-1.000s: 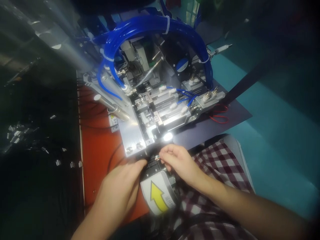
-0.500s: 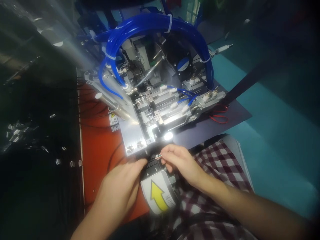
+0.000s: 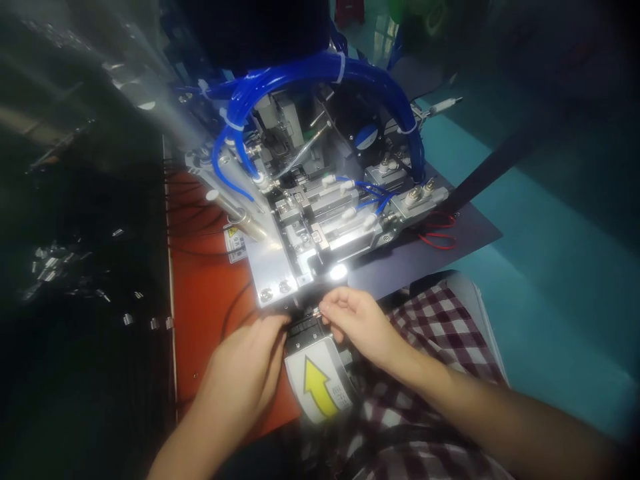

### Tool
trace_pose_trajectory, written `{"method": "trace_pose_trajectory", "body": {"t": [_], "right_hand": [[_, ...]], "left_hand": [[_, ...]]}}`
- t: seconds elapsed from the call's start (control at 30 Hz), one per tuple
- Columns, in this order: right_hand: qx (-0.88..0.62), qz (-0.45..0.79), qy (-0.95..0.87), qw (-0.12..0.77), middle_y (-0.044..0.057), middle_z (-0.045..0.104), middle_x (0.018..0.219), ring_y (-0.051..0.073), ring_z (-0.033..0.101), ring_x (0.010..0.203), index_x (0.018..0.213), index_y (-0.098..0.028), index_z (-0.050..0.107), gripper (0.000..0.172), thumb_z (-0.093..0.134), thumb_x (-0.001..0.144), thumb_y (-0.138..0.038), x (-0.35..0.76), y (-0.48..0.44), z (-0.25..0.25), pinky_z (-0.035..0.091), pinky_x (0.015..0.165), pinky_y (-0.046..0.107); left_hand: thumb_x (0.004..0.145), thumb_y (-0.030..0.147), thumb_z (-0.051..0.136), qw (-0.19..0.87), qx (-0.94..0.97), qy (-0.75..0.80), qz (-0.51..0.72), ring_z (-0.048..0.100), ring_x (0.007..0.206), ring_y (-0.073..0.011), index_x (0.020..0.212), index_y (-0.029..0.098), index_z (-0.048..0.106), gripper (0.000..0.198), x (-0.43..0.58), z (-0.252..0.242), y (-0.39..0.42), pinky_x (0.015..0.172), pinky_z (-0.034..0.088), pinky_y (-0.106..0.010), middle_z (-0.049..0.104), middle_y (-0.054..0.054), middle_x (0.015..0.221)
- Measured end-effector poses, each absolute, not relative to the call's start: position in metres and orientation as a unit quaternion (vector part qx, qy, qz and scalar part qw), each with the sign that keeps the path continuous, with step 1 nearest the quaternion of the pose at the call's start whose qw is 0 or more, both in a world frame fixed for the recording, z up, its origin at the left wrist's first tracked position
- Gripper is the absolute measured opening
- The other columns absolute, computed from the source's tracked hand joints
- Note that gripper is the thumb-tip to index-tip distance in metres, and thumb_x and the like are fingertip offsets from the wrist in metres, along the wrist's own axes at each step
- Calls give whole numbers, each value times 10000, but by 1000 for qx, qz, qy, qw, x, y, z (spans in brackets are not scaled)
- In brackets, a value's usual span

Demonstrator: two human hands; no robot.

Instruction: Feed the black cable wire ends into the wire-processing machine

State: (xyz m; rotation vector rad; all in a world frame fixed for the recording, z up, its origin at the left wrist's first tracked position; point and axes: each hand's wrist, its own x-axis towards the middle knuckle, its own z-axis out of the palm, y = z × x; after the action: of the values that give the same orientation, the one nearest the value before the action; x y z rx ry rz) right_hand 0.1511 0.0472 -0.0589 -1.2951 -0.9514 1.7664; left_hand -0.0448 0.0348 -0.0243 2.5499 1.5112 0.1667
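At the front of a metal machine (image 3: 345, 233), my right hand (image 3: 357, 323) pinches a small shiny metal piece (image 3: 317, 312) between thumb and fingertips. Just left of it, my left hand (image 3: 250, 360) has its thumb and fingers drawn together at the side of the dark front block (image 3: 305, 328). Its fingertips are partly hidden, and whatever they grip does not show. Below both hands, a white label with a yellow arrow (image 3: 320, 387) wraps a rounded part of the machine.
Blue hoses (image 3: 320, 70) arch over the machine. An orange-red surface (image 3: 205, 293) lies under its left side. Small metal pieces (image 3: 50, 263) are scattered on the dark surface at the left. Red wires (image 3: 440, 233) loop at the right, above a checked cloth (image 3: 440, 327) on my lap.
The view has shifted slightly, so the machine sits a little lower and further right. Both hands stay at the front block, the right still pinching the small metal piece.
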Motion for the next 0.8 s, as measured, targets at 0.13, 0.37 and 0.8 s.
{"method": "trace_pose_trajectory", "body": {"t": [0.13,0.37,0.8], "right_hand": [[-529,628,-450,352,-50,533,595,90,482,456,809,-187,543,135,525,889,-294,154,40,-55,367,452,225],[-467,273,-777,323,51,721,925,183,645,788,1070,-206,671,326,447,860,-95,171,28,-45,444,705,301],[-491,176,-829,202,33,771,901,183,670,721,1068,-226,703,357,477,815,-115,166,30,-29,395,630,281]], "left_hand": [[945,279,353,111,829,546,51,680,730,-205,995,202,586,250,-46,-21,27,616,553,-309,693,-54,905],[951,294,410,145,789,575,158,682,877,-179,1038,227,595,215,-72,-23,0,757,557,-268,695,-32,973],[922,121,366,-27,832,534,145,647,683,-133,1081,220,660,349,-95,-27,-21,571,499,-212,679,-49,941]]}}
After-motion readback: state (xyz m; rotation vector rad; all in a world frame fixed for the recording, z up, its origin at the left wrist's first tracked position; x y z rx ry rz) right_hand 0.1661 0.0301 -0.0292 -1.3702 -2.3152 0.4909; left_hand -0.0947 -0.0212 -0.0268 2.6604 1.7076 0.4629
